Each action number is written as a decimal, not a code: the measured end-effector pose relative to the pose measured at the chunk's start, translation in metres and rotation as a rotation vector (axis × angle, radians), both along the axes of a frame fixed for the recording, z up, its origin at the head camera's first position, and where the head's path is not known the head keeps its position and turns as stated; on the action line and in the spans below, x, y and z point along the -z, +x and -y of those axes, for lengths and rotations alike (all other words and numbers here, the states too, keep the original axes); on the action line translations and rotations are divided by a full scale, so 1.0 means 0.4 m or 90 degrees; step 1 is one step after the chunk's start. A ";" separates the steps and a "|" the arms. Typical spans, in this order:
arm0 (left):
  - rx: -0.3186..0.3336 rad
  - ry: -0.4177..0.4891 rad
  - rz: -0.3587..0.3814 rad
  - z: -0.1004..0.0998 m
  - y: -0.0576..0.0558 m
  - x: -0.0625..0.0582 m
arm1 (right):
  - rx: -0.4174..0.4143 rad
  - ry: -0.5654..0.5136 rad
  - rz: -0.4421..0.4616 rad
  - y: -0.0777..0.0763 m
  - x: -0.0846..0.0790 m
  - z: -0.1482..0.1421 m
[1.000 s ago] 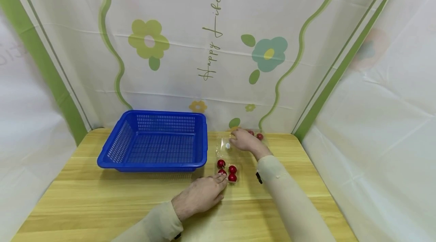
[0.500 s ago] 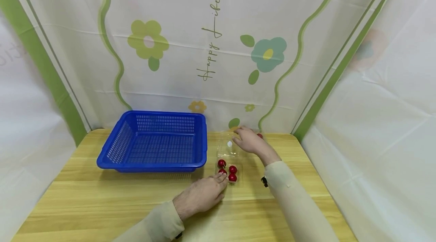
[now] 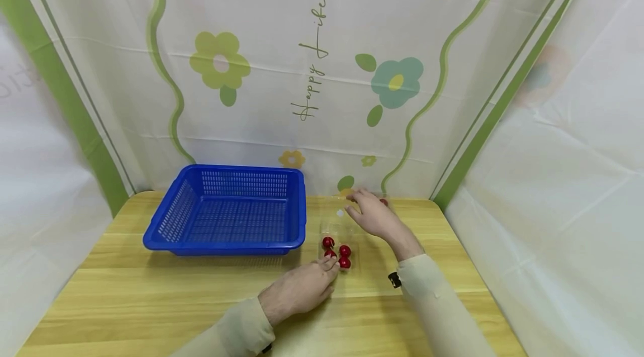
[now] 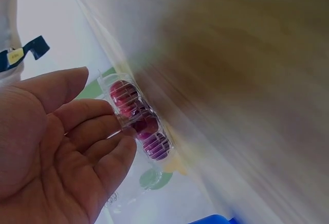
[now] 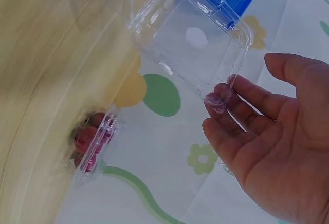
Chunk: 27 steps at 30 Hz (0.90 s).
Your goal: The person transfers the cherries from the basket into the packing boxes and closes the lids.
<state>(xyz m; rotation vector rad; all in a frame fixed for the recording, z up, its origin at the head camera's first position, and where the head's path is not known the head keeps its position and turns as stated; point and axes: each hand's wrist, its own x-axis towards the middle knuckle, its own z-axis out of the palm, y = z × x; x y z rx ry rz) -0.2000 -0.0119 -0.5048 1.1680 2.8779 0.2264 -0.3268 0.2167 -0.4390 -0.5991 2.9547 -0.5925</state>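
A clear plastic clamshell box [image 4: 168, 137] with several shiny red, round fruits [image 3: 344, 251] sits on the table, just right of the basket. My left hand [image 3: 301, 290] rests its extended fingers against the near left side of the box. At the far side the raised transparent lid [image 5: 180, 59] carries a white round sticker [image 5: 196, 37]. My right hand [image 3: 378, 217] touches the lid's edge with loosely bent fingertips, seen through the plastic in the right wrist view; its thumb stands apart.
A blue perforated basket [image 3: 226, 246] stands left of the box. Behind my right hand, near the table's back edge, lies a second clear box with red fruits [image 5: 90, 139]. A patterned white curtain [image 3: 271, 89] rises behind the wooden table [image 3: 166, 301].
My right hand has shifted slightly right and nearer, covering part of the second box's fruits. The lid's outline has changed a little. My left hand stays almost in place at the box.
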 end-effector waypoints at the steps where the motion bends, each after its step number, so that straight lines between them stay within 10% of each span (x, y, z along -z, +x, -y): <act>1: 0.000 -0.001 -0.001 -0.001 0.000 0.001 | -0.001 -0.003 -0.005 0.004 0.000 0.000; 27: 0.017 0.005 -0.009 -0.028 -0.040 0.008 | -0.052 -0.012 0.086 0.079 0.031 0.012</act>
